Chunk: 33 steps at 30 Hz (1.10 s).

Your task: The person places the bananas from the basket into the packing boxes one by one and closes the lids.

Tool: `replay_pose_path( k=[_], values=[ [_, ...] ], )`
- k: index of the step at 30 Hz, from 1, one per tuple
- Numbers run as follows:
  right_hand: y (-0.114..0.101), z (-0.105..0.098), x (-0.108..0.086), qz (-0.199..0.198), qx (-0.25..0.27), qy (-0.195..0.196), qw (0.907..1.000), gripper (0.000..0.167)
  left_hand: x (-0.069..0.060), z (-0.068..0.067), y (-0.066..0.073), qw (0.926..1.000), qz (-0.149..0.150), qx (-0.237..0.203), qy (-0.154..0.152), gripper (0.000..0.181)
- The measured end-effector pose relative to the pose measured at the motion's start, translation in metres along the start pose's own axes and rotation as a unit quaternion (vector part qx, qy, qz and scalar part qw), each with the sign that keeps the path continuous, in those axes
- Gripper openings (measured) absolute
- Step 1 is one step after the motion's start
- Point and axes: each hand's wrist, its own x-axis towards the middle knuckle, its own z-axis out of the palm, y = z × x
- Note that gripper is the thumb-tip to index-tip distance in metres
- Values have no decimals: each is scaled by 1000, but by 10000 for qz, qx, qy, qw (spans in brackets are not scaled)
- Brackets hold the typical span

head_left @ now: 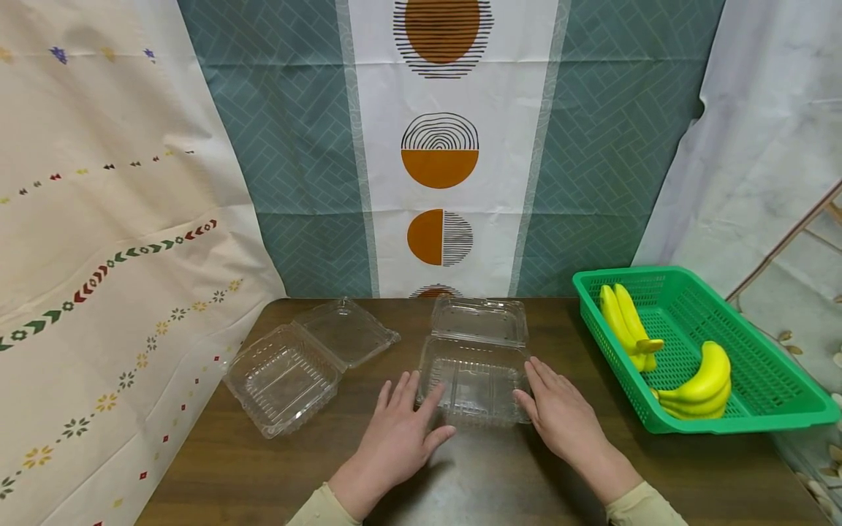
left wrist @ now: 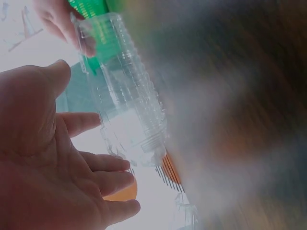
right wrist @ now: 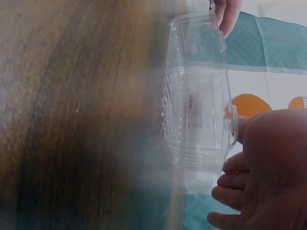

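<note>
A clear plastic clamshell container (head_left: 475, 383) lies on the table with its lid (head_left: 480, 321) folded back away from me. At its left side is my left hand (head_left: 401, 431), fingers spread and fairly straight, the index finger reaching over the near left rim. My right hand (head_left: 562, 413) is at the opposite side, its straight fingers along the right rim. In the left wrist view, the left fingers (left wrist: 111, 181) are extended beside the container (left wrist: 127, 96). The right wrist view has the right fingers (right wrist: 230, 194) close to the container's rim; firm contact is hard to tell.
A second clear clamshell container (head_left: 286, 380) sits with its lid laid back on the left of the brown table (head_left: 460, 482). On the right, a green plastic basket (head_left: 770, 351) holds banana bunches (head_left: 700, 387). Patterned cloth (head_left: 447, 146) hangs behind the table.
</note>
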Motion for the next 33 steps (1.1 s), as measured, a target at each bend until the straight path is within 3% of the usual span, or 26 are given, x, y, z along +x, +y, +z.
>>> replay_pose_path(
  k=[22,33],
  values=[
    [7,0,4,561,0,-715,9959,92,3,4,11,9999,124,11,-18,70],
    [19,2,4,543,61,-652,9964,94,7,6,12,9999,134,84,-43,70]
  ],
)
